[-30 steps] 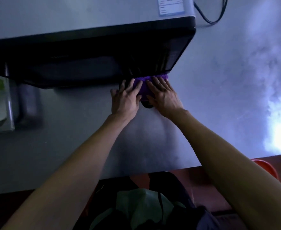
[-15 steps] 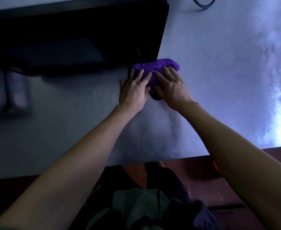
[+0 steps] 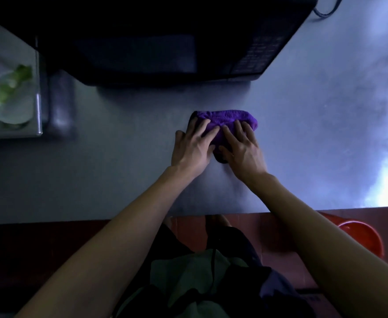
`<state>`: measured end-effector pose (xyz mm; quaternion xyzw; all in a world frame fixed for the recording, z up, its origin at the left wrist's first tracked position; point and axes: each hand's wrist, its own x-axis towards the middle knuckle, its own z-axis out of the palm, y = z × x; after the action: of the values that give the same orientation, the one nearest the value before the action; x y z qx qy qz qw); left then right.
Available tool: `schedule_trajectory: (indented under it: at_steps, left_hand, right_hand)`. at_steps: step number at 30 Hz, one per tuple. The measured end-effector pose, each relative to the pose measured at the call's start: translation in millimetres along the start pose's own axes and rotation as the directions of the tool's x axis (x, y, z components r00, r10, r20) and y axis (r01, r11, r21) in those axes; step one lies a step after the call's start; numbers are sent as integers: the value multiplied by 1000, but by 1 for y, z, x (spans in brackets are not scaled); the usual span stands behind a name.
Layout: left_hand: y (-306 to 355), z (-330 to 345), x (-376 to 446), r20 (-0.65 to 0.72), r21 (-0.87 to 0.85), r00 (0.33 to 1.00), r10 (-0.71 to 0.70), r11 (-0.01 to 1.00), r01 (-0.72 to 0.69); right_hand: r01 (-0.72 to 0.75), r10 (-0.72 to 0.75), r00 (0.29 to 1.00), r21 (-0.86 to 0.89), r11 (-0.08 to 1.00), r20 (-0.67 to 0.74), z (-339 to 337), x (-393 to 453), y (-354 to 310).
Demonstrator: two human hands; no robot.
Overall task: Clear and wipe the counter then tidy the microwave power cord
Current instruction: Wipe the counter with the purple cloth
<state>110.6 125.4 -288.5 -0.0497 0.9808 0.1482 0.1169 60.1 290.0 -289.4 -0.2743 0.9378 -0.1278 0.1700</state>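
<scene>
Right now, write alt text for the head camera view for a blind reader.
Both hands, left hand and right hand, press flat on a folded purple cloth on a grey counter, in front of a black microwave.

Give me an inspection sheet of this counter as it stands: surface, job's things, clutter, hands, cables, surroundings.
Surface: grey counter, dim, bright glare at its right edge.
Job's things: purple cloth bunched on the counter, in front of the black microwave and apart from it.
Clutter: clear container with something green inside, far left; a dark object beside it, too dim to tell.
Hands: left hand and right hand both press flat on the cloth, fingers straight.
Cables: black cord loops behind the microwave's right corner.
Surroundings: orange tub on the floor, lower right.
</scene>
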Motion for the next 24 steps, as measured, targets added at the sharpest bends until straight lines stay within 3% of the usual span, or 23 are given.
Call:
schedule_trajectory:
  at_steps: [8, 15, 19, 24]
  left_hand:
    - [-119, -16, -72, -94, -43, 990, -102, 994, 98]
    - [-217, -26, -141, -130, -23, 951, -280, 960, 280]
    - [-238, -27, -170, -111, -39, 924, -367, 930, 365]
    - [-221, -24, -185, -99, -33, 910, -402, 915, 401]
  right_hand:
    - [111, -111, 993, -21, 994, 33, 42, 21, -129]
    - [248, -244, 964, -18, 969, 108, 76, 43, -243]
    - [308, -300, 941, -27, 951, 155, 85, 39, -277]
    - [377, -363, 915, -58, 924, 174, 86, 24, -272]
